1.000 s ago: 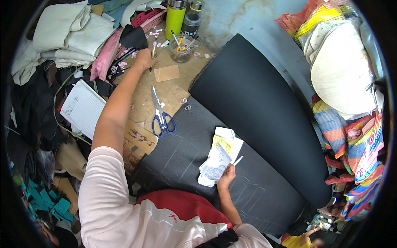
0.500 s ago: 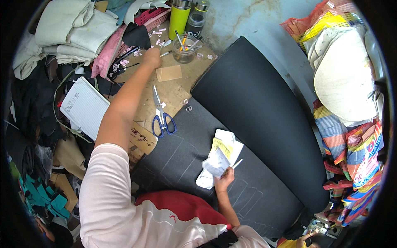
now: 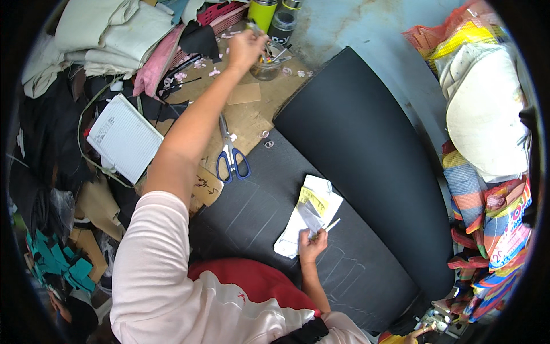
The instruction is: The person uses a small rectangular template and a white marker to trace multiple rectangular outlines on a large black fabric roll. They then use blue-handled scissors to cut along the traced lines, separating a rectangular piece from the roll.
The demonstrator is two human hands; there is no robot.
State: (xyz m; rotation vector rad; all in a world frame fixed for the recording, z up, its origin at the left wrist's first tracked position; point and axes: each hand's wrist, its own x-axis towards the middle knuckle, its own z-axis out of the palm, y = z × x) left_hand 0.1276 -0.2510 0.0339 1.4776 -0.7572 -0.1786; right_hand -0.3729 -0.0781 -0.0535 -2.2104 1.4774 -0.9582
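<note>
Far out at twelve o'clock, I saw the left hand [image 3: 246,50] curled by the pen cup [image 3: 266,72], seemingly reaching, its grip unclear, the next move probably needing care among the pens [image 3: 280,53], while the right hand [image 3: 313,245] gripped papers [image 3: 289,234] at five o'clock from the cup.

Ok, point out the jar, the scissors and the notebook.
Jar [image 3: 266,71]: head view, on its clear front wall.
Scissors [image 3: 228,147]: head view, near where blades meet handles.
Notebook [image 3: 126,139]: head view, middle of the lined page.
</note>
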